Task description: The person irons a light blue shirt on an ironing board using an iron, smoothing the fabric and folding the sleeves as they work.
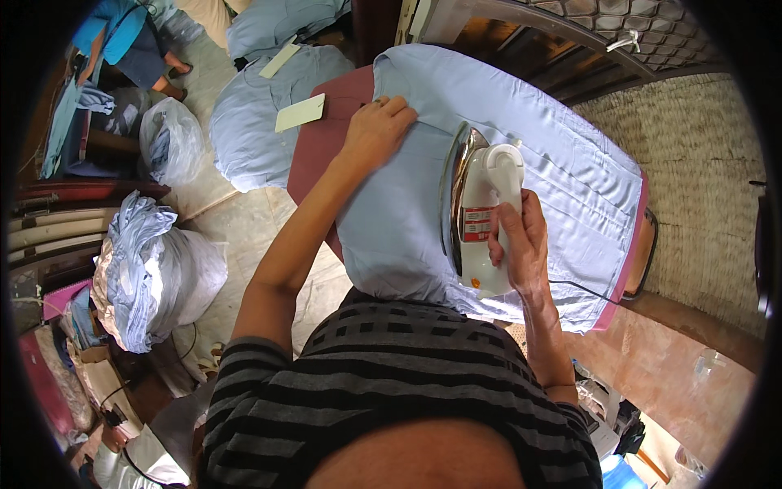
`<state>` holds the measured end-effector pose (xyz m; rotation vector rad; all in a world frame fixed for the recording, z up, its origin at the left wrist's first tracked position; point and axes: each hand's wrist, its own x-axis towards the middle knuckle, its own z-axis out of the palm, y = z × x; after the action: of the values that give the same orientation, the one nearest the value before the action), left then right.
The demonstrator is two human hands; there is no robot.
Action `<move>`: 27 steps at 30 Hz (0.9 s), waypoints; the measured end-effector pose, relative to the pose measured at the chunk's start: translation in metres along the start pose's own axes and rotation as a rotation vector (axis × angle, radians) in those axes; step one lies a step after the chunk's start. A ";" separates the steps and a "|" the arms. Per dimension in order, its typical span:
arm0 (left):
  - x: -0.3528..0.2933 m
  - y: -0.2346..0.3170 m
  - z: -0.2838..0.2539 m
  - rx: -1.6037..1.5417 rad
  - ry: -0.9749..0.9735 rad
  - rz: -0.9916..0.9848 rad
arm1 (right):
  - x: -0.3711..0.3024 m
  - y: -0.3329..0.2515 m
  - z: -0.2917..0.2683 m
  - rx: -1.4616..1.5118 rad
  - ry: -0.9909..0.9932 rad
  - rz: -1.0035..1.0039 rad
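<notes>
A light blue garment [407, 191] is spread over the maroon-covered ironing board [308, 173], with creases running across its right half. My right hand [521, 236] is wrapped around the handle of a white steam iron [481, 208]. The iron is tilted, its metal soleplate edge showing on the left side; whether it touches the cloth I cannot tell. At the garment's upper left edge, my left hand [381, 126] has its fingers bent together on the fabric, apparently gripping it; the thumb is hidden. The iron's dark cord [582, 291] trails off to the right.
Bundled light blue garments [248, 134] with pale tags lie left of the board. A clear plastic bag [171, 138] and a large cloth bundle [147, 269] stand further left. Another person [134, 45] is at the upper left. A metal grille door [627, 33] borders the far right.
</notes>
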<state>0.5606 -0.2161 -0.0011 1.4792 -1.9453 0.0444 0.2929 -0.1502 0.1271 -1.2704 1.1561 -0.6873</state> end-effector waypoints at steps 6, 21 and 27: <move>-0.003 -0.002 -0.005 -0.144 0.061 -0.048 | 0.019 -0.006 0.018 0.038 -0.057 -0.022; -0.003 -0.011 -0.010 -0.439 0.128 -0.247 | 0.063 0.005 0.060 -0.006 -0.097 0.082; -0.008 0.001 -0.011 -0.373 0.222 -0.217 | 0.066 0.004 0.060 0.030 -0.088 0.028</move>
<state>0.5659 -0.2048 0.0031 1.3596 -1.5113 -0.2295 0.3694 -0.1875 0.0992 -1.2454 1.0858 -0.6200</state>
